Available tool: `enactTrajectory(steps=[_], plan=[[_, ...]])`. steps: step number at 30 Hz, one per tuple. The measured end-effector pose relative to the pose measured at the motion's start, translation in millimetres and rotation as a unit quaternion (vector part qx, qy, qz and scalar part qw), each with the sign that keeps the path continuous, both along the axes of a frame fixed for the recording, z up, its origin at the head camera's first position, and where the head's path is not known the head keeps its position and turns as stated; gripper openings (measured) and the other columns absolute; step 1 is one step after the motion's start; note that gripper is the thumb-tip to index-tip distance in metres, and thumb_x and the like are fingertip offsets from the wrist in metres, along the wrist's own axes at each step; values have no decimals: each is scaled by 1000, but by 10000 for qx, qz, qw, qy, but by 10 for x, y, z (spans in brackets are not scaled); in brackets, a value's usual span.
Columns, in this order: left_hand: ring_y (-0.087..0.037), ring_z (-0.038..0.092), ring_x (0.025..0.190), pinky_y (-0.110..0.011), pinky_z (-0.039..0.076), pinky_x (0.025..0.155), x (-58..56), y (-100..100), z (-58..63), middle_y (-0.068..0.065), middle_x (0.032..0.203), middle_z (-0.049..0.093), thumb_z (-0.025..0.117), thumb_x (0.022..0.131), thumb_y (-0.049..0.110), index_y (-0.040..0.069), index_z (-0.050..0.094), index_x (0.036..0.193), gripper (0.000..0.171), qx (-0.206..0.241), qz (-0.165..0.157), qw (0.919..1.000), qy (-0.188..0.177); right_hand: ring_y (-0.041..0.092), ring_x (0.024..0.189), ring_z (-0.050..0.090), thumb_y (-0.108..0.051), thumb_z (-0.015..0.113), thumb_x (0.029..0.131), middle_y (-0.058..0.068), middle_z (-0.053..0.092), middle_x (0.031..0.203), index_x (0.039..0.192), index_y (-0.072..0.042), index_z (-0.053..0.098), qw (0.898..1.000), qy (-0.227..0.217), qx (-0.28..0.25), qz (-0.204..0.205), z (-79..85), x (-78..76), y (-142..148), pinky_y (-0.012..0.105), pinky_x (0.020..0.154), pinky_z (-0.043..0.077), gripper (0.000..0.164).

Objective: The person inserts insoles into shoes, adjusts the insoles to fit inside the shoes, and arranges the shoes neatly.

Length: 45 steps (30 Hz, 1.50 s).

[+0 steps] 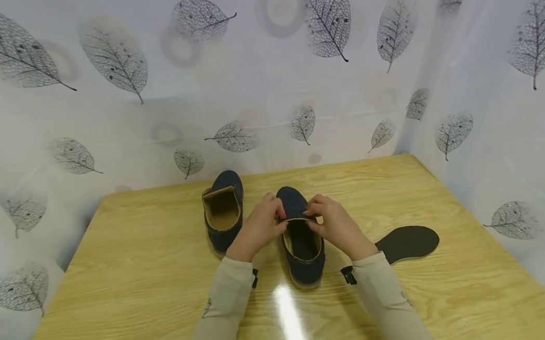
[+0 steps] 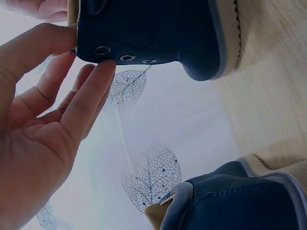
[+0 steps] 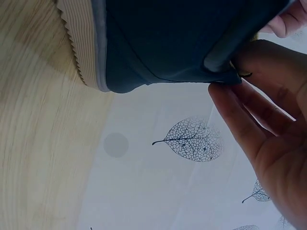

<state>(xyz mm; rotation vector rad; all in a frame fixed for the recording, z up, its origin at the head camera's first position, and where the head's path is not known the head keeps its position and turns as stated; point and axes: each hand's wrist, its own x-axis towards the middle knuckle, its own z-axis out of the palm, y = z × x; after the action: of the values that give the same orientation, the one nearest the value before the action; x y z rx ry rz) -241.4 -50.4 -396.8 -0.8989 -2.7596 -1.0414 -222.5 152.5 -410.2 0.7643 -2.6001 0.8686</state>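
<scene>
A dark navy shoe (image 1: 306, 270) stands on the table between both hands in the head view, toe pointing away. My left hand (image 1: 260, 226) pinches the left side of its tongue at the opening. On the opposite side my right hand (image 1: 336, 225) pinches the tongue's right edge between thumb and fingers. Metal eyelets (image 2: 127, 57) line the shoe's upper in the left wrist view, close to the left fingertips. In the right wrist view the pale ridged sole (image 3: 82, 43) rests against the wood, with the right fingertips at the upper's edge.
The matching navy shoe (image 1: 225, 240) stands to the left, its tan lining showing. A dark insole (image 1: 410, 242) lies on the table (image 1: 134, 282) at the right, partly behind the right forearm. A leaf-patterned white curtain (image 1: 258, 87) hangs along the table's back and sides.
</scene>
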Motion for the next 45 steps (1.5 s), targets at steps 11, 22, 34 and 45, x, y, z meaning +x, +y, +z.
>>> enactTrajectory(steps=[11,22,34,45], plan=[[-35,60,105,-44,50,88,45,61,45,-24,121,56,68,90,18,-11,50,130,52,-893,501,9840,-1455,34,94,61,-9,78,81,20,57,108,118,9,58,9839,-860,912,-1276,-8,33,-87,41,76,53,46],[-29,61,93,-42,50,79,59,103,-28,-26,117,62,61,90,7,-15,51,131,48,-726,366,9862,-1443,31,75,62,4,74,79,16,61,83,91,7,62,9843,-459,477,-1636,-104,44,-179,40,65,52,17],[-15,46,58,-30,39,55,125,116,30,-1,68,51,61,88,5,-1,62,84,7,-474,210,9831,-1758,26,73,66,-9,63,92,27,66,99,120,21,58,9419,-3095,332,-1260,143,126,-45,38,65,55,41],[-15,39,53,-28,33,51,143,146,26,-4,69,42,53,90,1,-4,55,94,6,-338,396,9738,-2214,23,74,66,-1,53,96,21,67,94,115,17,62,9277,-3584,-463,-935,105,67,8,36,67,56,29]])
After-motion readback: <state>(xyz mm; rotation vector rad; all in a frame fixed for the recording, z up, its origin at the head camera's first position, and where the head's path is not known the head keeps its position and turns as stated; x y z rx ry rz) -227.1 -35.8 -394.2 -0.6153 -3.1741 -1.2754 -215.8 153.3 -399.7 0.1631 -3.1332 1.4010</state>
